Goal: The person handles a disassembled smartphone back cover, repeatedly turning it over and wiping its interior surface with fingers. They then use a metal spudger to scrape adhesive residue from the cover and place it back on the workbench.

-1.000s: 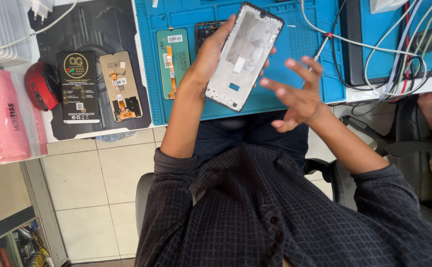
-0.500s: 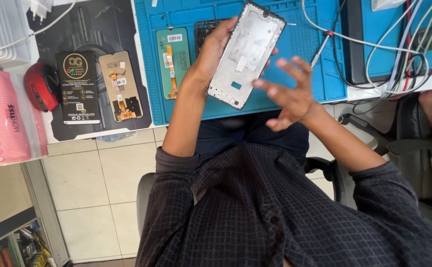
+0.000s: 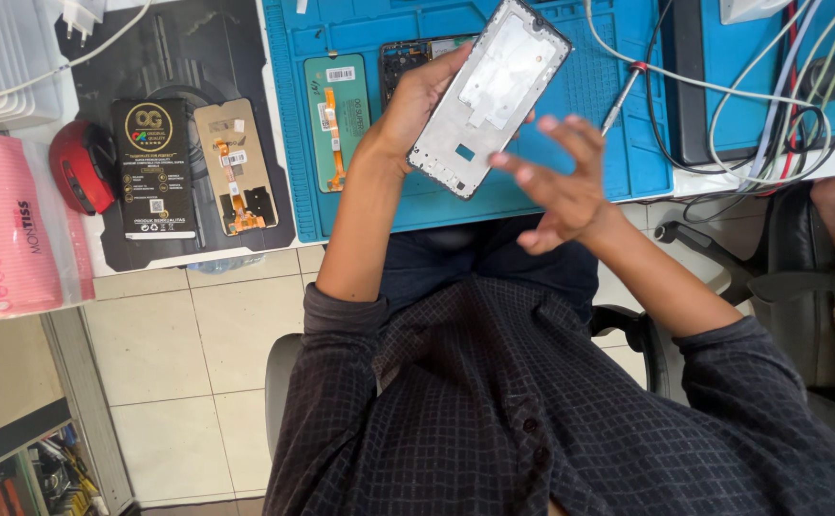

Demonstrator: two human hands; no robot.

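Left hand [image 3: 415, 105]: gripped the phone frame [image 3: 491, 94] along its nine o'clock edge, fingers curled behind it, thumb on the near face.
Phone frame: silver-grey, bare inner side showing, tilted toward one o'clock, held above the blue work mat [image 3: 618, 143].
Right hand [image 3: 561, 186]: at five o'clock of the frame, fingers spread and open, fingertips [image 3: 499, 161] just beside the frame's lower corner; contact could not be told.
Mat, ten o'clock: green-backed screen part [image 3: 336, 110] with orange flex.
Black mat [image 3: 188, 57], nine o'clock: black packet [image 3: 152, 167], second screen part [image 3: 234, 164].
Mat, two o'clock: red-collared screwdriver [image 3: 623, 96], white cables [image 3: 723, 91].
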